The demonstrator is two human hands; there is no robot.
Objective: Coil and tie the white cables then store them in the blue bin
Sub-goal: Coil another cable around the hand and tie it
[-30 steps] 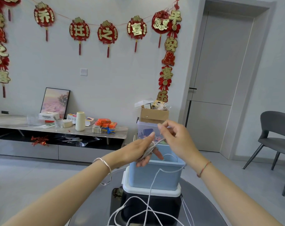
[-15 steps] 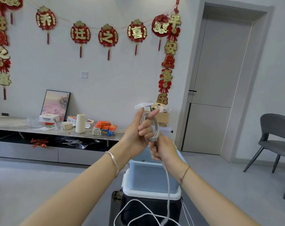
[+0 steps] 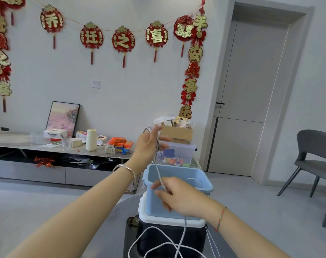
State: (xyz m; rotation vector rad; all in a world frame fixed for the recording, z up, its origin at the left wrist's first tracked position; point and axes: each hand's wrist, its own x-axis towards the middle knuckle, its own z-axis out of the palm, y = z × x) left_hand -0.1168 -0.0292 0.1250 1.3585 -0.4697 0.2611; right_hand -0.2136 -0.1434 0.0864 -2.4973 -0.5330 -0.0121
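White cable (image 3: 159,174) runs taut between both hands: its loops sit round the raised left grip (image 3: 149,144), thumb up and fingers loosely spread, while the right grip (image 3: 182,198) pinches the strand just over the blue bin (image 3: 153,207). Slack trails down past the white-lidded dark box (image 3: 169,239) under the bin, onto the round worktop (image 3: 130,207).

Soft, even daylight fills the room, bright throughout, and its source is out of view. The pale wall (image 3: 121,94) is flatly lit with no hard shadows; only the recess beneath the low cabinet (image 3: 46,172) goes dark. The glossy surface (image 3: 125,209) shows a dull sheen. Motion smears the left hand (image 3: 149,144), the right hand (image 3: 179,196) and the white cable (image 3: 159,175). Wide-angle distortion tilts the door frame (image 3: 282,90) and stretches the picture's edges.
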